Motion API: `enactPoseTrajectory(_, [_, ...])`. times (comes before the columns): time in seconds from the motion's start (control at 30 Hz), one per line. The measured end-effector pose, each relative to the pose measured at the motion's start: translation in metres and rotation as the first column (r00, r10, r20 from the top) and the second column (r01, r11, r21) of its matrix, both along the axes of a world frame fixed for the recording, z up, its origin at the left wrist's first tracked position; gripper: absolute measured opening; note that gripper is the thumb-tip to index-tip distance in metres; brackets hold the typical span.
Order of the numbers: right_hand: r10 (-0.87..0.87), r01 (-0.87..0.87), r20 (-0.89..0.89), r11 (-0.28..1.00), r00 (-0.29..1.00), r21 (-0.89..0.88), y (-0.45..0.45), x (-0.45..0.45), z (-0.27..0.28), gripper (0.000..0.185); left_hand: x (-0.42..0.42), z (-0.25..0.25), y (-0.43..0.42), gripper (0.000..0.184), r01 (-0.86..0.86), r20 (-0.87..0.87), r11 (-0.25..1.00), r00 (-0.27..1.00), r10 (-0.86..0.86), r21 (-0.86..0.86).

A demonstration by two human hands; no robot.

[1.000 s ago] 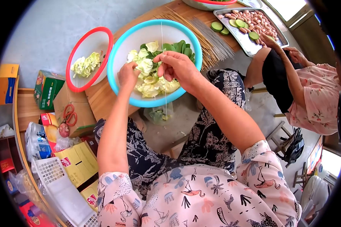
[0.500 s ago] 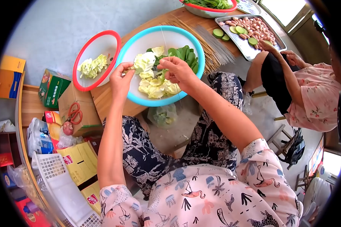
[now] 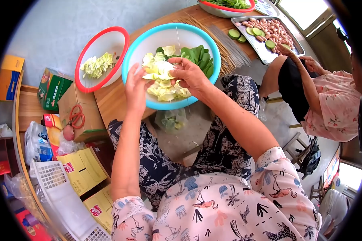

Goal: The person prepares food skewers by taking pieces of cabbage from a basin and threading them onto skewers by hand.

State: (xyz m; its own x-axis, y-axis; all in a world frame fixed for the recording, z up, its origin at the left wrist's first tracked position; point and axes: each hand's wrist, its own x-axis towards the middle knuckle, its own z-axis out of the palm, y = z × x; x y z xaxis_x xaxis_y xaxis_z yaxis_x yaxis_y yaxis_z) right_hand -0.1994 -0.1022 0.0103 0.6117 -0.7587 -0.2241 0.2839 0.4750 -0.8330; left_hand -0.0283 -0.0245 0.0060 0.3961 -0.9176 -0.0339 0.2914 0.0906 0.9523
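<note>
My right hand (image 3: 191, 76) is closed around a thin skewer (image 3: 178, 40) that stands nearly upright over the blue-rimmed basin (image 3: 216, 60). Its thumb touches a pale cabbage leaf (image 3: 159, 70); whether the leaf is on the skewer I cannot tell. Left of that leaf, my left hand (image 3: 136, 88) has its fingers apart, slightly blurred, with nothing visibly gripped. More cabbage pieces (image 3: 165, 94) lie in the basin below my hands. Dark green leaves (image 3: 201, 58) fill its right side.
A red-rimmed basket (image 3: 77, 68) with cabbage stands left. Bamboo skewers (image 3: 213, 38) and grey skewers (image 3: 233, 48) lie right, near a metal tray (image 3: 265, 58) of sausages and green slices. A co-worker (image 3: 330, 96) sits at right. Scissors (image 3: 77, 117) rest on a carton at left.
My left hand has opened from its pinch on the cabbage and drawn slightly down and right. The cabbage leaf now sits closer to my right hand.
</note>
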Motion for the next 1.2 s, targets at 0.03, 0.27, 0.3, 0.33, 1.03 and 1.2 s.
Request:
enactPoseTrajectory(0.03, [-0.004,0.004,-0.006,1.0,1.0,-0.022,0.0,0.001,-0.001,0.044,0.003,-0.004,0.001,0.041,-0.003,-0.003,1.0,1.0,0.003,0.002])
enactPoseTrajectory(0.27, [-0.023,0.02,-0.03,0.996,0.999,-0.091,0.007,0.007,0.0,0.037,0.005,0.007,0.006,0.031,0.091,-0.269,0.996,0.959,-0.093,-0.019])
enactPoseTrajectory(0.3, [-0.035,0.029,-0.057,0.996,0.998,-0.09,0.008,0.007,0.0,0.033,0.007,0.004,0.006,0.027,0.095,-0.199,0.995,0.975,-0.1,-0.035])
enactPoseTrajectory(0.33, [-0.047,0.039,-0.083,0.995,0.995,-0.089,0.009,0.007,0.0,0.029,0.009,0.001,0.007,0.027,0.092,-0.201,0.995,0.975,-0.097,-0.034])
enactPoseTrajectory(1.03, [-0.034,0.017,-0.125,0.991,0.992,-0.134,0.019,0.015,-0.008,0.01,0.0,0.01,0.007,0.012,-0.235,0.216,0.941,0.933,0.289,-0.242])
enactPoseTrajectory(1.2, [-0.007,-0.007,-0.129,0.994,0.992,-0.107,0.022,0.017,-0.005,0.01,-0.005,0.015,0.009,0.01,-0.181,0.665,0.927,0.652,0.364,-0.33])
